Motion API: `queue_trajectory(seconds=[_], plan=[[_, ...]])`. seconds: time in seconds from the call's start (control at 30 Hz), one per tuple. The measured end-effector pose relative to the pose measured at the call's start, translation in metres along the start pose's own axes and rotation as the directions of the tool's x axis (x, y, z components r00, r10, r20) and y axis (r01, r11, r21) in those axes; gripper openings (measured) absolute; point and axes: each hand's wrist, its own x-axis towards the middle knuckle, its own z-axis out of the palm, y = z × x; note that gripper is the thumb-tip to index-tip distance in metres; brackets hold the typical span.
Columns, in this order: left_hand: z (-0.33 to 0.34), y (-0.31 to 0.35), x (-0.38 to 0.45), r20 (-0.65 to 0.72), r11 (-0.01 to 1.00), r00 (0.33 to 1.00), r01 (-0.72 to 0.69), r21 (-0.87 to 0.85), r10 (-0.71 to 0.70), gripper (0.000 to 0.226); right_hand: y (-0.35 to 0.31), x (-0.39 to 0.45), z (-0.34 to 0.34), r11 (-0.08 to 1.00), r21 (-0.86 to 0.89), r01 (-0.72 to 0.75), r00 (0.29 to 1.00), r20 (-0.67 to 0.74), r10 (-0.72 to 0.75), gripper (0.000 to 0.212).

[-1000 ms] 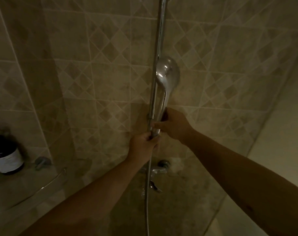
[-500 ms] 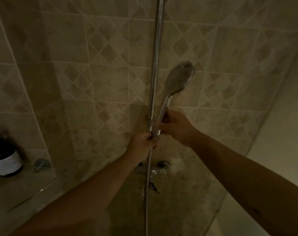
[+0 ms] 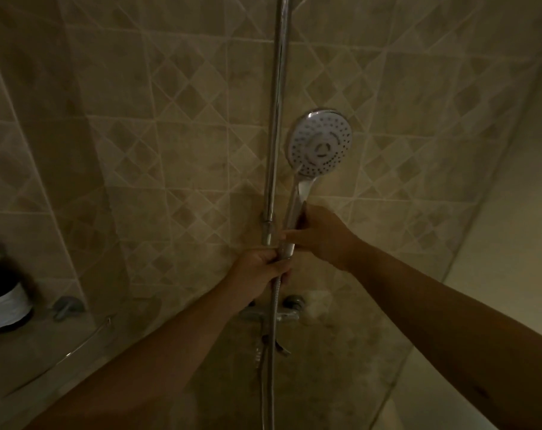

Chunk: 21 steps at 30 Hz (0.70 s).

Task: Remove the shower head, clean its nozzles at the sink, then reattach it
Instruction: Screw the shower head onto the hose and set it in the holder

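At far left a dark bottle (image 3: 3, 301) with a pale label stands on a corner shelf (image 3: 46, 342) against the tiled wall (image 3: 170, 135). Right of it, near the middle, the left hand (image 3: 259, 268) has its grip clenched around the top of the hose (image 3: 273, 321), just under the shower head (image 3: 319, 142), beside the upright chrome rail (image 3: 277, 119) and above the tap (image 3: 282, 313). Further right, the right hand (image 3: 321, 235) grasps the head's handle, so the head stands upright just right of the rail, its nozzle face toward the camera.
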Motion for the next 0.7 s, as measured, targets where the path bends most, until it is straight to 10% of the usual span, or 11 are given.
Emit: queue_trajectory(seconds=[0.13,0.37,0.53,0.7], plan=[[0.02,-0.006,-0.001,-0.119,0.999,0.993,-0.016,0.044,0.021,0.025,0.008,0.002,0.02,0.964,-0.262,-0.037,0.928,-0.368,-0.064,0.029],[0.004,0.008,-0.005,-0.011,0.988,0.999,0.037,-0.149,-0.039,0.01,0.007,0.004,0.001,0.993,0.092,0.07,0.987,0.138,-0.082,0.027],[0.016,0.007,-0.003,-0.22,0.995,0.975,0.026,0.098,-0.003,0.018,0.012,0.008,0.014,0.966,-0.254,-0.043,0.955,-0.294,-0.035,0.036],[0.012,0.005,-0.007,-0.077,0.999,0.997,0.011,0.052,-0.007,0.022,0.015,0.006,0.01,1.0,0.021,-0.016,0.995,-0.094,0.018,0.031]])
